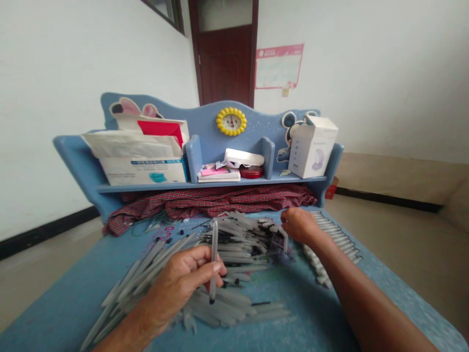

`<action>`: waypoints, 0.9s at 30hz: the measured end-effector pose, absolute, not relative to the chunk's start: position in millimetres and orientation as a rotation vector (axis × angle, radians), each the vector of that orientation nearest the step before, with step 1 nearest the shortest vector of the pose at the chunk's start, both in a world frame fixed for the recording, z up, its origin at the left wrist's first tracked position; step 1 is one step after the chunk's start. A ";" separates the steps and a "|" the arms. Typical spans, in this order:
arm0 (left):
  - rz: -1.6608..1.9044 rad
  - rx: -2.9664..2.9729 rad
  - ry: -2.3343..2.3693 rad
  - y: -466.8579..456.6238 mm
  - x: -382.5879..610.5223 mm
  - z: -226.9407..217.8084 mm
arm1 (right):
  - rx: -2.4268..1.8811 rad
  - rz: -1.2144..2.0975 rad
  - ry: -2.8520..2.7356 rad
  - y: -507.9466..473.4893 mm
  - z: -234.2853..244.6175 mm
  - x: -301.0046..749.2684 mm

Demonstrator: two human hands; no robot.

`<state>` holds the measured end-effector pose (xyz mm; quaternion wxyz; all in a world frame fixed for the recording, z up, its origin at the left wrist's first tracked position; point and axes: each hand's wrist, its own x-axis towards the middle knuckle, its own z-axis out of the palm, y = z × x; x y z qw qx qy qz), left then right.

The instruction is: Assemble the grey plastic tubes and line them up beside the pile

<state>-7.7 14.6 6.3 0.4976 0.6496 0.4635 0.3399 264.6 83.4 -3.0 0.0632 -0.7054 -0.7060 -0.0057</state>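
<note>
Left hand point(194, 271) in a pinch, right hand point(299, 225) farther forward.

Head camera: worn on the person's head, looking forward and down.
Desk point(47, 318): seen from above, close up; the bottom of the view cuts off its near edge.
Left hand point(183, 274): near, low, left of the middle.
Right hand point(299, 225): a bit farther off, right of the middle.
Shelf point(205, 122): seen from the front, across the middle, past the hands.
Door point(227, 68): far back, straight ahead; the top cuts it off.
Walls point(384, 73): the view is wide and shows them on both sides.
</note>
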 end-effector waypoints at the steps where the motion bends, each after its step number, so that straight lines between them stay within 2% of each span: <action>1: 0.823 1.571 1.121 14.7 -7.9 6.3 | -2.154 -0.033 -2.145 83.3 -3.6 263.4; 11: 0.715 1.671 1.081 12.5 -5.5 3.6 | -2.287 -0.050 -2.206 83.1 -13.9 240.1; 27: 0.679 1.785 1.058 9.9 -8.8 -1.7 | -2.266 0.220 -2.291 89.9 -17.6 245.2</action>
